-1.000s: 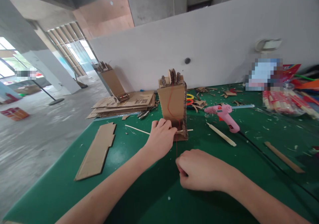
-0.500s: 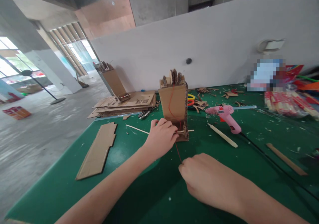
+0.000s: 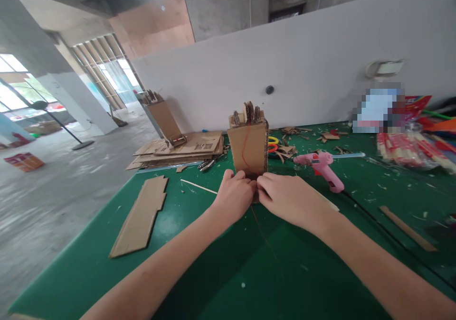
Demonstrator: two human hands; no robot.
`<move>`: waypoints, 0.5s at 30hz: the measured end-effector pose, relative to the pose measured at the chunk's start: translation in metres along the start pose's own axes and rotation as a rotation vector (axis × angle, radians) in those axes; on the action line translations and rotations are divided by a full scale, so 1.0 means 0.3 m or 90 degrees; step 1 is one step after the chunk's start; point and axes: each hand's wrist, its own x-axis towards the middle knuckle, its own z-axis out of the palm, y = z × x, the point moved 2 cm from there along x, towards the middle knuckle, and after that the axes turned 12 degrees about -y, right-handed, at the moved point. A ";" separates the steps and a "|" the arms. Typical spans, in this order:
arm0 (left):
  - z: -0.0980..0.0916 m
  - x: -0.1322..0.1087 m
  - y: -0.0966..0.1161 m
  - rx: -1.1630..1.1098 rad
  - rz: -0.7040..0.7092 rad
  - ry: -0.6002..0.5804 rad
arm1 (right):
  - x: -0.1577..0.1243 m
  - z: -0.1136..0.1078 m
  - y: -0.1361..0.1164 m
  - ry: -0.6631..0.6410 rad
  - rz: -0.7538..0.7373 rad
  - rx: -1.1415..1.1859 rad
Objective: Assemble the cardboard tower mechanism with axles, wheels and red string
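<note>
A small upright cardboard tower (image 3: 248,148) stands on the green table (image 3: 199,272), with cardboard discs at its top and a red thread (image 3: 244,144) running down its front. Both hands meet at the tower's base. My left hand (image 3: 235,195) is closed, fingers curled against the lower left of the tower, and what it grips is hidden. My right hand (image 3: 287,198) is closed too, fingertips pinched at the base beside the left hand. The thread trails loose over the table (image 3: 265,239) toward me.
A pink glue gun (image 3: 322,166) lies right of the tower, its black cord running right. A cardboard strip (image 3: 140,215) lies left. Stacked cardboard sheets (image 3: 181,148), pliers, scraps, a wooden stick (image 3: 408,229) and packets of sticks (image 3: 409,150) sit around. A white partition stands behind.
My right hand has moved from near me up to the tower's base, next to the left hand. The red thread, held taut before, now lies slack on the table.
</note>
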 end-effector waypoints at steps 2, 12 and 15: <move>0.001 0.003 -0.007 -0.011 -0.007 -0.008 | 0.010 0.023 0.012 0.040 0.018 -0.017; -0.005 0.003 -0.042 -0.250 -0.057 -0.038 | 0.008 0.062 0.025 0.034 0.020 -0.043; -0.012 0.001 -0.049 -0.345 -0.059 -0.029 | 0.011 0.065 0.026 0.036 0.021 -0.040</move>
